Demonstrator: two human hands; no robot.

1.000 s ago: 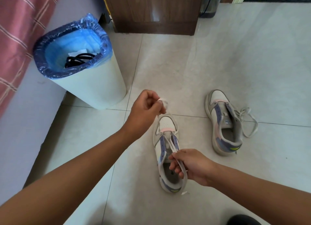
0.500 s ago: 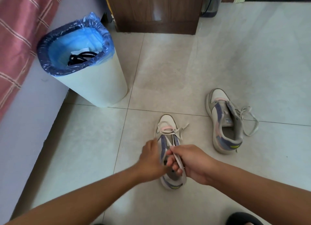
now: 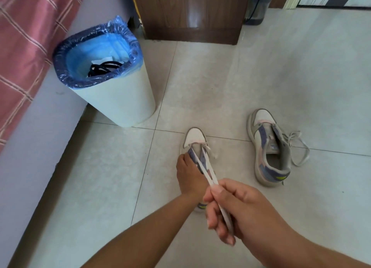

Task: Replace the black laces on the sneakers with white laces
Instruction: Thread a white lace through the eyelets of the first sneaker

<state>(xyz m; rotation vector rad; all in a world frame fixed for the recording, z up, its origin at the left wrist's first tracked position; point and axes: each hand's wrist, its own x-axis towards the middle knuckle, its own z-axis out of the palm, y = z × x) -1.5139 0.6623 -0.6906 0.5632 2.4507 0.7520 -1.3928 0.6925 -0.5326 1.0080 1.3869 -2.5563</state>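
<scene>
Your right hand (image 3: 239, 205) pinches the limp white lace (image 3: 207, 170) taut; left hand (image 3: 189, 174) grips the light sneaker (image 3: 193, 136)—hold near the tips.

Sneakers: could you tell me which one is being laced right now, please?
The nearer sneaker, held by the left hand; the far sneaker lies untouched.

Glossy pale floor tiles (image 3: 281, 77) reflect light beside the bin (image 3: 120, 105), whose smooth matt wall carries a crinkled shiny blue plastic liner (image 3: 120, 29). Behind the bin stands glossy dark wood-grain furniture (image 3: 190, 13); left of it hangs pink checked cloth (image 3: 26, 37). Flat woven white laces (image 3: 206, 167) look matt
</scene>
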